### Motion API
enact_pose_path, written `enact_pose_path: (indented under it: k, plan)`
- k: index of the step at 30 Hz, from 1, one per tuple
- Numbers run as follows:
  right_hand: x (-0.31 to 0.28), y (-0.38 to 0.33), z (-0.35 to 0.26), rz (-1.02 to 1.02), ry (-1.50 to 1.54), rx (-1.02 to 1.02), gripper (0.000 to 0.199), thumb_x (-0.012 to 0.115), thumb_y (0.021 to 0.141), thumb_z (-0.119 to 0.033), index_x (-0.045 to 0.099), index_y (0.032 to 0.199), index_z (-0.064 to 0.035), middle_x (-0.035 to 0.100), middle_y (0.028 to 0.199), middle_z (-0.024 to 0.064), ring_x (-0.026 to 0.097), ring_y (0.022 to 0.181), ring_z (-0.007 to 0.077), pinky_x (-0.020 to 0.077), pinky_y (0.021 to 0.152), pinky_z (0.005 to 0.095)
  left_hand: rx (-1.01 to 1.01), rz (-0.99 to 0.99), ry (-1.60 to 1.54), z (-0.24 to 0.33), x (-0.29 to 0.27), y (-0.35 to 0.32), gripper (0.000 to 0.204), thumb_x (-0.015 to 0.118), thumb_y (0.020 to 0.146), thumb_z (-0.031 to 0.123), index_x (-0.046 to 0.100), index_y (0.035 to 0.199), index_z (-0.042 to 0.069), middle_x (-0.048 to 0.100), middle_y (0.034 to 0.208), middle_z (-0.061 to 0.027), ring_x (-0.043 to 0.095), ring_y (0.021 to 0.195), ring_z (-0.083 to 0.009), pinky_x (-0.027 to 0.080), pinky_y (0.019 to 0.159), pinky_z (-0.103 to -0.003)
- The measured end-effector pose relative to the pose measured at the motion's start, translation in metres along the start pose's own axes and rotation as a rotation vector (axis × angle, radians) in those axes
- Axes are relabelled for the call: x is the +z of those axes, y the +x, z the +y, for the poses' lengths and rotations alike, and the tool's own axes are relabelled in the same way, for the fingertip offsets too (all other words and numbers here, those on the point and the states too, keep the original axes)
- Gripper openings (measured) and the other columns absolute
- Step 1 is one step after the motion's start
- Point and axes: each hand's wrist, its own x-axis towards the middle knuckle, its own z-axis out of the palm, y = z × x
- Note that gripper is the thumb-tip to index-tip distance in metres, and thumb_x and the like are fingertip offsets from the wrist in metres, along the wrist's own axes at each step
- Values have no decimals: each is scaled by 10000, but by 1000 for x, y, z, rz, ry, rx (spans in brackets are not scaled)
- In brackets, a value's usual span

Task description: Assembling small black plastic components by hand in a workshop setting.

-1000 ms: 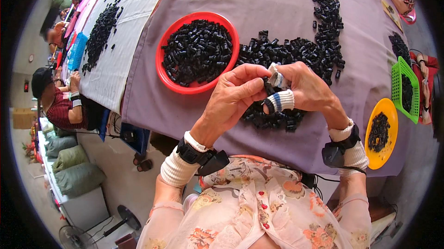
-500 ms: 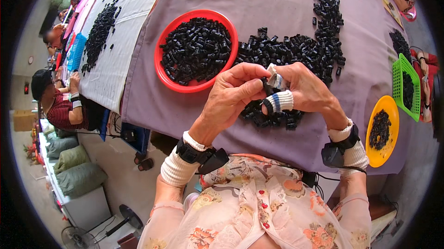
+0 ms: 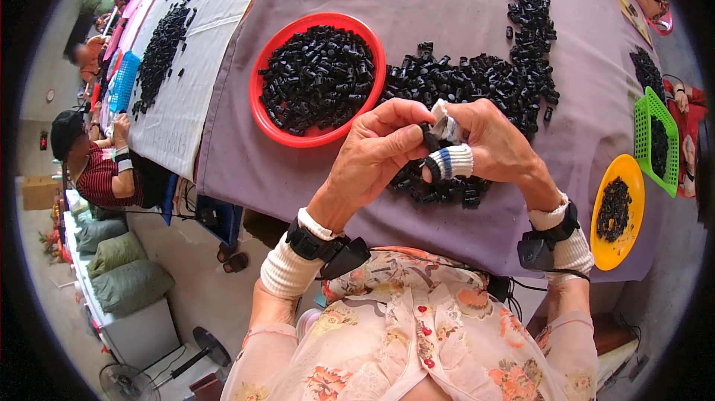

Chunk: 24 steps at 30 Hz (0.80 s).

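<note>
Both hands meet over the near side of a pile of small black cylindrical parts (image 3: 477,77). My left hand (image 3: 376,151) pinches a small black part (image 3: 430,137) between thumb and forefinger. From the other side my right hand (image 3: 488,140) closes on the same part; its thumb and forefinger wear knitted white finger covers (image 3: 450,163), one with blue and black bands. The fingers hide most of the part. A red round basin (image 3: 257,96), filled with similar black parts, stands left of the pile.
At the right are a yellow plate (image 3: 629,241) with dark bits and a green basket (image 3: 672,170) of black parts. A person in a striped shirt (image 3: 112,177) sits at the white-covered table (image 3: 216,36) on the left. A purple cloth (image 3: 357,215) covers my table.
My hands stay almost in place, fingers still together. More of the black part shows between the fingertips now. The view has shifted very slightly.
</note>
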Motion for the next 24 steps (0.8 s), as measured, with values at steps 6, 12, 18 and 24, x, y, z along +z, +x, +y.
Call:
enact_pose_path:
  k: [6,12,18,24]
  plan:
    - [-2,1,6,-27,-52,7,422,740,664,-350,522,732,5,470,532,77,425,474,136,370,456,299,-6,-12,-31,-1,1,0,180,560,864,51,547,1038,6,581,982,-51,569,902,-110,507,789,-254]
    - [0,-2,9,-14,21,41,397,727,680,-333,522,727,4,463,528,75,419,485,125,370,460,303,-41,-32,-74,-3,-4,2,177,552,867,45,549,1041,11,582,986,-49,566,904,-108,495,810,-258]
    - [-1,-3,6,-30,-11,19,329,705,717,-281,533,731,-1,481,536,68,409,488,119,382,469,299,-40,-17,-91,-4,0,2,177,550,869,45,548,1042,10,584,981,-50,568,900,-110,495,809,-259]
    - [0,-5,6,-48,42,20,284,690,746,-249,563,753,5,498,542,69,411,500,101,396,481,297,-50,-11,-89,-6,-2,2,169,546,870,42,550,1036,8,584,978,-52,567,902,-114,495,811,-261]
